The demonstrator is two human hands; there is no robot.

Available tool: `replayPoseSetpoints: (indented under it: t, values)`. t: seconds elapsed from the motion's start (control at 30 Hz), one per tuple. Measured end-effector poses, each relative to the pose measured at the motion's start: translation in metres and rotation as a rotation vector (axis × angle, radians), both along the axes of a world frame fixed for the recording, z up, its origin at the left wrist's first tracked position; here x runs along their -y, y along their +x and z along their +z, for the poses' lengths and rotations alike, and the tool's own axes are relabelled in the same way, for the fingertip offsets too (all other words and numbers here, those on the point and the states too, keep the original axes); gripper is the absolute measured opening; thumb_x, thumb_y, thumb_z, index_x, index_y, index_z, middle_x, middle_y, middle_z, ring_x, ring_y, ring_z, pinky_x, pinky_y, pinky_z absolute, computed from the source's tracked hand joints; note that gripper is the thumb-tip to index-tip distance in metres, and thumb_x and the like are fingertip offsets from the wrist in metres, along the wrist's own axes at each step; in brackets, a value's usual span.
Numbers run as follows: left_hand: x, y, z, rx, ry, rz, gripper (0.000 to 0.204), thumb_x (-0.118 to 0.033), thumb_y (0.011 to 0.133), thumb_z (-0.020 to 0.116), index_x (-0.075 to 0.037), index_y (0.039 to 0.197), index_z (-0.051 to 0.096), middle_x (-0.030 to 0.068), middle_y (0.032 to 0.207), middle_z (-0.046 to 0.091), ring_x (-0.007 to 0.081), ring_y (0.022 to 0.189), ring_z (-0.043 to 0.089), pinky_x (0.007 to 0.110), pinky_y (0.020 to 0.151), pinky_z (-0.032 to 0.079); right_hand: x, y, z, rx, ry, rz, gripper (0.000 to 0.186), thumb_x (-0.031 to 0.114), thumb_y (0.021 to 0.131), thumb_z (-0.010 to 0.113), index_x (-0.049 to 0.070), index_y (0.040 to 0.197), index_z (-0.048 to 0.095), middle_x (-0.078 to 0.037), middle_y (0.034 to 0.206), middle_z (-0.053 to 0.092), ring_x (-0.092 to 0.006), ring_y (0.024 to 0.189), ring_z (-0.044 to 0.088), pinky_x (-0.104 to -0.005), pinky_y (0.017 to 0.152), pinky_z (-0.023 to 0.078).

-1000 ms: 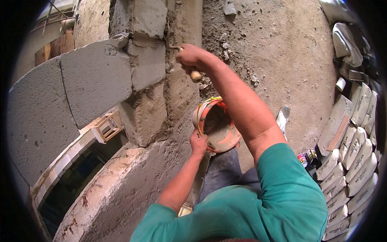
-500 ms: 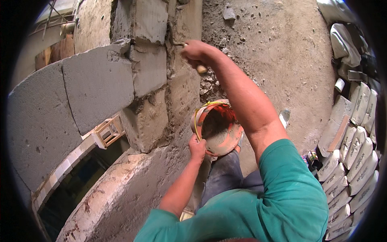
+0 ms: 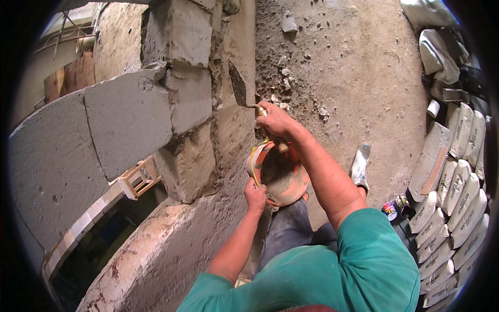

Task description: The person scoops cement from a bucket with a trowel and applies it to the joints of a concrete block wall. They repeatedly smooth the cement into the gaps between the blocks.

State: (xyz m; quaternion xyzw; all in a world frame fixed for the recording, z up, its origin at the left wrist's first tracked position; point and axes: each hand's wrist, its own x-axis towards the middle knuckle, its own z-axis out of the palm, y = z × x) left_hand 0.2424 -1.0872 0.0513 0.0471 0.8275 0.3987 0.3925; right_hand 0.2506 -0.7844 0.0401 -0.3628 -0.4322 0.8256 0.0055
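An orange bucket (image 3: pixel 300 193) smeared with grey mortar is tilted so its mouth faces up toward me. My left hand (image 3: pixel 255 196) is closed at its left rim, where the yellow handle (image 3: pixel 253 165) runs. Above the bucket, my right hand (image 3: pixel 275 122) grips a pointing trowel (image 3: pixel 238 86) by its wooden handle. The mortar-stained blade points up and left, over the top of the block wall (image 3: pixel 191 93). Some grey mortar (image 3: pixel 280 174) shows inside the bucket; the rest of the inside is dark.
Left of me, a curved wall of grey blocks (image 3: pixel 125 125) stands above a dark opening (image 3: pixel 112 229) with a small wooden frame (image 3: pixel 139 178) at its edge. Rubble (image 3: pixel 278 101) lies along the wall's foot. Stacked white bags (image 3: pixel 462 203) and cans (image 3: pixel 390 209) stand at right.
My right hand has drawn the trowel back from the wall joint, down and right toward the bucket. The left hand and bucket have barely moved. A foot now shows more fully at right.
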Motion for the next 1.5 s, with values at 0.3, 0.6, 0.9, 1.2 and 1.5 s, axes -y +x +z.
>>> replayPoseSetpoints:
  t: [0.3, 0.6, 0.9, 1.2, 1.5]
  values:
    - [-0.008, 0.008, 0.007, -0.026, 0.007, -0.004, 0.026, 0.003, 0.074, 0.055, -0.001, 0.098, 0.064, -0.0017, 0.081, 0.055, 0.0094, 0.074, 0.051, 0.025, 0.068, 0.043, 0.034, -0.056, 0.003, 0.099, 0.094, -0.068, 0.031, 0.012, 0.079, 0.059, 0.001, 0.107, 0.053, -0.021, 0.085, 0.064, -0.0352, 0.073, 0.066, -0.0448, 0.066, 0.053]
    - [0.026, 0.007, -0.007, 0.081, -0.177, -0.017, 0.041, 0.006, 0.073, 0.052, -0.001, 0.112, 0.063, -0.0011, 0.087, 0.057, 0.0124, 0.074, 0.055, 0.028, 0.067, 0.047, 0.061, -0.048, 0.049, 0.136, 0.342, 0.158, 0.049, 0.011, 0.08, 0.054, -0.001, 0.127, 0.048, -0.033, 0.109, 0.063, -0.0481, 0.106, 0.06, -0.0495, 0.092, 0.048]
    - [0.004, 0.016, 0.009, 0.008, -0.004, 0.023, 0.04, 0.005, 0.071, 0.054, -0.001, 0.109, 0.066, 0.001, 0.091, 0.063, 0.0122, 0.083, 0.057, 0.027, 0.074, 0.046, 0.07, -0.061, 0.015, 0.124, 0.116, -0.028, 0.041, 0.017, 0.08, 0.058, -0.003, 0.115, 0.051, -0.032, 0.099, 0.064, -0.0471, 0.093, 0.063, -0.0475, 0.082, 0.051]
    - [0.002, 0.022, 0.042, -0.137, 0.029, 0.024, 0.013, -0.002, 0.07, 0.06, -0.004, 0.082, 0.058, -0.0012, 0.071, 0.053, 0.012, 0.066, 0.049, 0.03, 0.062, 0.044, 0.07, 0.114, 0.108, -0.057, 0.649, -0.04, 0.037, 0.018, 0.079, 0.059, 0.003, 0.113, 0.054, -0.026, 0.099, 0.061, -0.0452, 0.093, 0.062, -0.0481, 0.084, 0.049]
    - [-0.052, 0.037, 0.161, -0.372, 0.126, 0.054, 0.011, -0.011, 0.068, 0.06, -0.004, 0.072, 0.053, 0.0048, 0.062, 0.05, 0.0148, 0.06, 0.047, 0.035, 0.056, 0.042, 0.054, 0.282, 0.192, 0.394, 1.12, 0.809, 0.033, 0.024, 0.081, 0.062, 0.01, 0.111, 0.058, -0.022, 0.1, 0.066, -0.0372, 0.087, 0.068, -0.0495, 0.072, 0.055]
